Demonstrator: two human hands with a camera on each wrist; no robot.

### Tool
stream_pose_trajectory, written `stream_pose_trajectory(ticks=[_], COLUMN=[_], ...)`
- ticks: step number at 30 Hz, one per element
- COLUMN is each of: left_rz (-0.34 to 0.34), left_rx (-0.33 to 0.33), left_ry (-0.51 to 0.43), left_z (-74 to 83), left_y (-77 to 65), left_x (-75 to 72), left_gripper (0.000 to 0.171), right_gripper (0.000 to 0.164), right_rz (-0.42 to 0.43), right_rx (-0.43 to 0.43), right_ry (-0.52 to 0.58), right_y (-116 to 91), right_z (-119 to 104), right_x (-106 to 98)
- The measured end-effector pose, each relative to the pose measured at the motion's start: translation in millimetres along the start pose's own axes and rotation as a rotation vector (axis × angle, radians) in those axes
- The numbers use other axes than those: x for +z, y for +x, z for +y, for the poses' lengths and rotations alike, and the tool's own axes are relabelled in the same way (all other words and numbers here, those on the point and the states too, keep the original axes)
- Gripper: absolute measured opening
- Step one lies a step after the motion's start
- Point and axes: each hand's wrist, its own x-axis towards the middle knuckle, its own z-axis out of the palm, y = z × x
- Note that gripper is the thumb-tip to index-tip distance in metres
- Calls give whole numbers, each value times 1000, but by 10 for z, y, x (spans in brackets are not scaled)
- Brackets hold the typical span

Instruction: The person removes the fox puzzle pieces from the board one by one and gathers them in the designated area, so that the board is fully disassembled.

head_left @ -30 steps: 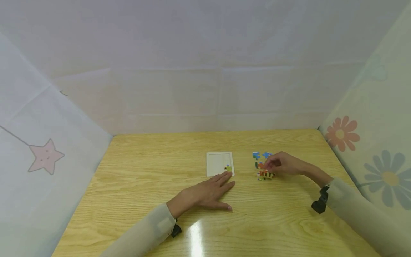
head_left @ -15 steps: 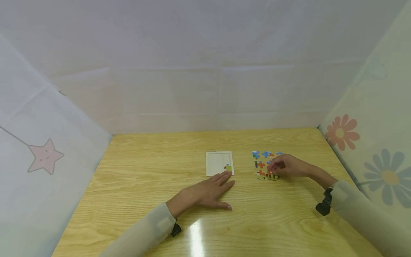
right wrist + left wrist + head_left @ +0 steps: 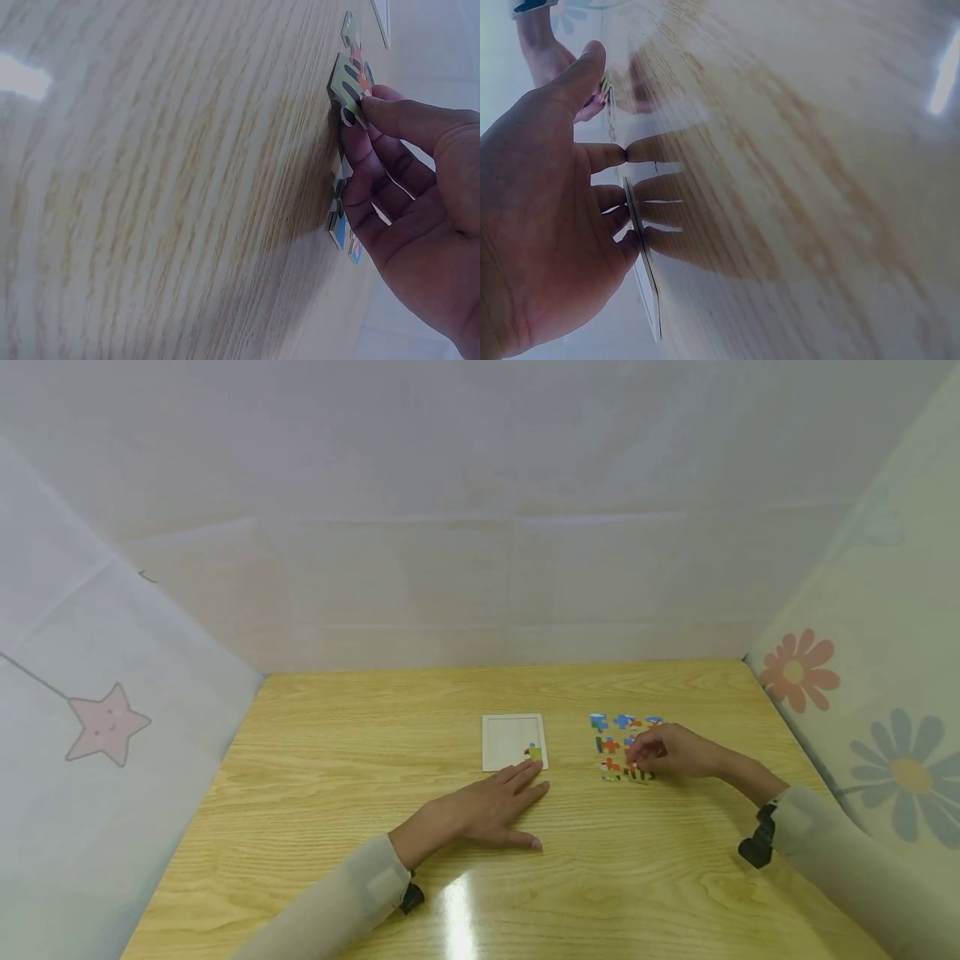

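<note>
My left hand [image 3: 483, 806] lies with fingers spread over the table, its fingertips on the near edge of a pale square puzzle tray [image 3: 486, 743]. One green puzzle piece [image 3: 535, 753] sits in the tray's near right corner. To the right, my right hand [image 3: 678, 752] pinches a green puzzle piece with dark patches [image 3: 347, 86] between thumb and fingers; it is tilted up in the right wrist view. Several loose puzzle pieces [image 3: 611, 745] in blue, orange and green lie in rough rows beside that hand, which hides some of them.
The wooden table [image 3: 360, 735] runs back to a pale cloth wall [image 3: 420, 593]. Cloth sides with a star [image 3: 108, 725] and flowers [image 3: 801, 673] bound it left and right. Each wrist carries a black strapped device [image 3: 757, 839].
My right hand has moved a little to the right along the loose pieces, uncovering more of the upper and middle rows. The left hand and tray have stayed in place.
</note>
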Motion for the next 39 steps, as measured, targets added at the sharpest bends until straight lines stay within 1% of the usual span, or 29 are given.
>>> stream_pose_trajectory(ticks=[4, 10, 20, 28, 31, 36, 39], left_rz=[-1, 6, 8, 7, 10, 17, 17], left_rx=[-5, -1, -9, -11, -10, -6, -4], left_ry=[-8, 3, -8, -10, -4, 11, 15], left_z=[4, 4, -6, -7, -10, -14, -12], left_y=[-6, -9, -10, -12, -11, -5, -8], left_x=[-4, 4, 18, 22, 27, 38, 32], left_gripper=[93, 93, 93, 93, 92, 92, 92], right_gripper=[12, 13, 14, 15, 15, 16, 16], right_rz=[11, 24, 34, 47, 58, 67, 74], right_rx=[-19, 0, 42, 30, 19, 24, 2], right_ry=[-15, -21, -40, -39, -59, -91, -105], right_y=[-5, 5, 7, -11, -13, -2, 13], right_z=[2, 7, -35, -29, -17, -5, -22], right_x=[14, 31, 33, 43, 51, 55, 45])
